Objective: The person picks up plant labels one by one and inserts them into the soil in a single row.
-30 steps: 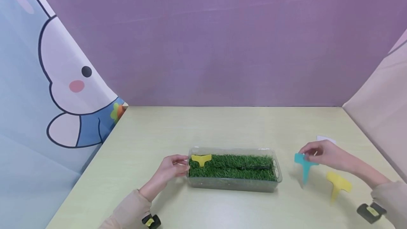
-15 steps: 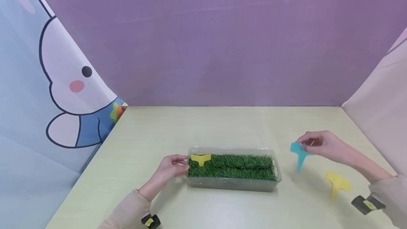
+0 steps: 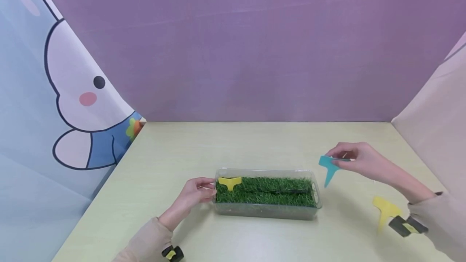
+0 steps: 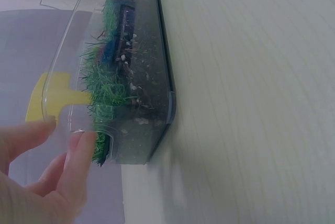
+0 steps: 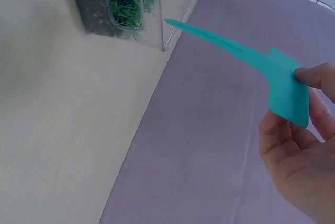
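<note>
A clear plastic bin holding green artificial grass stands on the table. My left hand holds its left end, with thumb and fingers at the rim and end wall in the left wrist view. Near that end, a yellow T-shaped plant label stands upright in the grass. Raised to the right of the bin, my right hand pinches a teal T-shaped plant label by its broad head. The teal stem points down in the head view, its tip apart from the bin.
Another yellow plant label is on the table at the right, beside my right sleeve. Dark soil-like filling shows through the bin wall. A purple backdrop hangs behind the table.
My right hand has lifted the teal plant label and moved it left toward the bin. The left hand and the bin have stayed in place.
</note>
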Available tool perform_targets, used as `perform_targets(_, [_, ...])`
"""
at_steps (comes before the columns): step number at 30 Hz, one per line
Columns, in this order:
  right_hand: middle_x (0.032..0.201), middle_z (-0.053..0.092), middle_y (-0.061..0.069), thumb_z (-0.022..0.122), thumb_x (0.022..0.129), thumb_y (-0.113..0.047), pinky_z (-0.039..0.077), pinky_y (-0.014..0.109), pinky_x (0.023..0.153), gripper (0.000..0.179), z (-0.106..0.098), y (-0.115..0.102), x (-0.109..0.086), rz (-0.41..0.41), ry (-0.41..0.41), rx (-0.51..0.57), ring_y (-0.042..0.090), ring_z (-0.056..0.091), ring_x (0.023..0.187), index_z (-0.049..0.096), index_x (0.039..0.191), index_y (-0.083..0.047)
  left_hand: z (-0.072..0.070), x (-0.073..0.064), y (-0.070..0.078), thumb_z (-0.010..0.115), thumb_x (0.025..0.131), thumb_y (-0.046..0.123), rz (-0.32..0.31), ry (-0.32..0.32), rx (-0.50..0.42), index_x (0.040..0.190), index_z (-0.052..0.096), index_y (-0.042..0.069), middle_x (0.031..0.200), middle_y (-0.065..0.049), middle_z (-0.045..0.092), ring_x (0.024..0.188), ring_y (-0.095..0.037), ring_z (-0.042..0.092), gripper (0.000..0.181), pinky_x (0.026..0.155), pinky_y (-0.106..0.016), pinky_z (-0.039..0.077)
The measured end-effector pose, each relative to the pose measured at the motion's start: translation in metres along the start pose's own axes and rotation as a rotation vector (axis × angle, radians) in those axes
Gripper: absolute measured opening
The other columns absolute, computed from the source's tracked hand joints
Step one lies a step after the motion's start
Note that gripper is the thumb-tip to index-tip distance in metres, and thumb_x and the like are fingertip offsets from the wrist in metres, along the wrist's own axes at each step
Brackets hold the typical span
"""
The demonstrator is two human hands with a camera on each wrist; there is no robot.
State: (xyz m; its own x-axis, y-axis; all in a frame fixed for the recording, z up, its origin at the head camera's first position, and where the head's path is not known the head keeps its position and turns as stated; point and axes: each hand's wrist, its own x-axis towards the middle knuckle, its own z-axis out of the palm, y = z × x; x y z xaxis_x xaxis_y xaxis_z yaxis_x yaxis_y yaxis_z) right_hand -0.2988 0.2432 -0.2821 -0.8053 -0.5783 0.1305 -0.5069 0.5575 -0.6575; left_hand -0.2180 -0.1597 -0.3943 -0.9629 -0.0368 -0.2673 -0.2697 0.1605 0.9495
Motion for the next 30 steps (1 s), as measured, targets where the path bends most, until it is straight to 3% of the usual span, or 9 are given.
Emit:
perform_targets(8, [0.082, 0.06, -0.007, 0.061, 0.08, -0.003, 0.049, 0.021, 0.057, 0.016, 0.008, -0.01, 0.012, -0.02, 0.001, 0.014, 0.01, 0.058, 0.067, 0.065, 0.095, -0.007, 0.001, 0.0, 0.001, 0.062, 0.074, -0.003, 0.0, 0.0, 0.0, 0.113, 0.051, -0.012, 0.091, -0.013, 0.056, 0.072, -0.017, 0.059, 0.041, 0.07, -0.034, 0.055])
perform_targets(14, [0.079, 0.059, -0.001, 0.061, 0.081, -0.008, 0.048, 0.022, 0.056, 0.012, 0.016, -0.017, 0.022, -0.005, -0.03, 0.017, 0.009, 0.055, 0.065, 0.064, 0.093, -0.009, 0.001, -0.001, 0.0, 0.062, 0.074, -0.003, -0.001, 0.004, -0.001, 0.114, 0.051, -0.012, 0.09, -0.012, 0.056, 0.072, -0.017, 0.059, 0.042, 0.069, -0.035, 0.055])
perform_targets(30, [0.075, 0.058, -0.003, 0.061, 0.079, -0.002, 0.051, 0.024, 0.061, 0.013, 0.048, -0.038, 0.05, -0.049, -0.107, 0.065, 0.008, 0.052, 0.07, 0.064, 0.091, -0.005, 0.0, 0.0, -0.001, 0.063, 0.074, -0.003, -0.005, 0.008, -0.003, 0.113, 0.051, -0.011, 0.089, -0.011, 0.056, 0.074, -0.02, 0.06, 0.042, 0.069, -0.035, 0.055])
